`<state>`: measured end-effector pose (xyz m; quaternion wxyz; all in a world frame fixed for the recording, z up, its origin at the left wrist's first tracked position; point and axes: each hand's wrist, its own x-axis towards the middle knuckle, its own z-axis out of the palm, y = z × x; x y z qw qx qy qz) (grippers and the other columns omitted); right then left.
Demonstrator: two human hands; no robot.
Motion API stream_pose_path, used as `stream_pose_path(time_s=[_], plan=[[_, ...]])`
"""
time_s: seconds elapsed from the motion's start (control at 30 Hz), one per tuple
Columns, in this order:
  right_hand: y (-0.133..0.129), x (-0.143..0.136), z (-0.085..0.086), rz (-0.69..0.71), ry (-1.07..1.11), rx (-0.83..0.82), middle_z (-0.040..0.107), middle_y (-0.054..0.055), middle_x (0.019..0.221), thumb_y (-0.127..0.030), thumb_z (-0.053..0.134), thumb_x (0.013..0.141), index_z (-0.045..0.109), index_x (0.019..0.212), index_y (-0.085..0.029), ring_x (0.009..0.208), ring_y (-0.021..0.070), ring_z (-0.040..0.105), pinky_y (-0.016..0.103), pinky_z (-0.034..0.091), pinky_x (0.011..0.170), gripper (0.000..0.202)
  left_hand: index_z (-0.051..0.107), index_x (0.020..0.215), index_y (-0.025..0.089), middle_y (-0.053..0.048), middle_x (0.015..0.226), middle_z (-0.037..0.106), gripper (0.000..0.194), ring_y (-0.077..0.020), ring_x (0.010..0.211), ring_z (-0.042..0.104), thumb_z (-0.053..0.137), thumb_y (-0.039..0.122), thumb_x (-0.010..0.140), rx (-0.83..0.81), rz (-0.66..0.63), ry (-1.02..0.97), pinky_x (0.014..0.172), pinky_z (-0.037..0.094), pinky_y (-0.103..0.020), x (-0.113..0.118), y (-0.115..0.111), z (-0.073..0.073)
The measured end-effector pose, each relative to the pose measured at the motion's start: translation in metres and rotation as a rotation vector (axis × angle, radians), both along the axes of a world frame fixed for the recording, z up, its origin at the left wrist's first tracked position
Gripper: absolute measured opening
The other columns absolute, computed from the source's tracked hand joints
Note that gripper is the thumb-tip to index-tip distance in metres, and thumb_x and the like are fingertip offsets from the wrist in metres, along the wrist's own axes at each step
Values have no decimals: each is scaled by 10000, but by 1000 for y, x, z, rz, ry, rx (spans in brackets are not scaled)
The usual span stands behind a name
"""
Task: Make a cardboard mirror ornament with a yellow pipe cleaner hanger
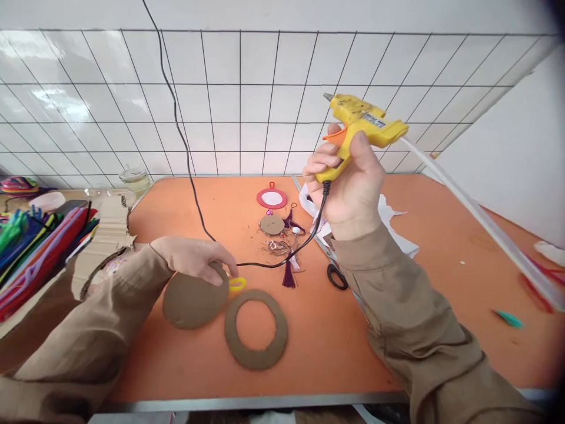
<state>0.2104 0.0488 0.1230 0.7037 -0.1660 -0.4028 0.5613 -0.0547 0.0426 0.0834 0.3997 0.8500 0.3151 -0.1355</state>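
My right hand [348, 179] holds a yellow glue gun [359, 126] raised above the table, nozzle pointing left and up, a long clear glue stick [481, 221] sticking out behind it. Its black cord [194, 194] runs down across the orange table [309, 335]. My left hand [198, 256] rests its fingers on the edge of a brown cardboard disc [192, 300], right by a small yellow pipe-cleaner loop [237, 285]. A brown cardboard ring [256, 328] lies flat just right of the disc.
A red-rimmed round mirror piece [272, 198], a small cardboard disc [272, 224] and purple tassels [289, 274] lie mid-table. Scissors [336, 275] and white paper [392, 224] sit beside my right arm. Pipe cleaners [30, 247] and torn cardboard [106, 235] are at left, a glass jar [135, 179] behind.
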Motion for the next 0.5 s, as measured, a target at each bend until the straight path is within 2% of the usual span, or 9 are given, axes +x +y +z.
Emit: stream_pose_path(time_s=[0.13, 0.2, 0.27, 0.37, 0.43, 0.5], plan=[[1, 2, -1, -40, -74, 57, 544, -6, 760, -458, 676, 857, 585, 886, -342, 768, 182, 555, 338, 475, 688, 151, 627, 1360, 241, -86, 1400, 634, 573, -263, 1243, 590, 639, 318, 793, 106, 147, 55, 999, 467, -286, -25, 14, 0], [6, 0, -5, -57, -107, 49, 545, -8, 760, -506, 700, 831, 569, 918, -334, 739, 178, 548, 337, 471, 655, 232, 550, 1439, 262, -84, 1407, 628, 664, -267, 1215, 606, 643, 367, 791, 84, 252, 78, 942, 500, -283, -35, 23, -2], [12, -2, -10, -43, -99, 3, 530, -22, 747, -487, 732, 815, 560, 938, -303, 678, 146, 520, 309, 460, 619, 280, 517, 1462, 287, -80, 1401, 628, 699, -271, 1211, 607, 643, 418, 787, 77, 373, 74, 899, 518, -277, -42, 33, -7], [23, -9, -21, -30, -189, -70, 513, -38, 725, -416, 748, 812, 539, 909, -246, 612, 99, 485, 265, 447, 583, 286, 601, 1370, 275, -89, 1406, 613, 619, -281, 1220, 597, 634, 458, 780, 88, 452, 114, 848, 527, -268, -48, 44, -17], [33, -18, -30, -20, -373, -98, 531, -31, 728, -406, 685, 854, 513, 886, -243, 614, 102, 510, 253, 441, 556, 239, 649, 1294, 257, -89, 1385, 625, 580, -289, 1212, 598, 645, 462, 752, 86, 468, 134, 821, 530, -270, -50, 48, -22], [46, -31, -40, 36, -475, -134, 558, -13, 723, -329, 641, 866, 520, 874, -231, 617, 116, 540, 253, 437, 530, 156, 681, 1212, 220, -100, 1292, 677, 539, -294, 1144, 632, 638, 464, 733, 43, 457, 148, 780, 533, -281, -50, 49, -23]])
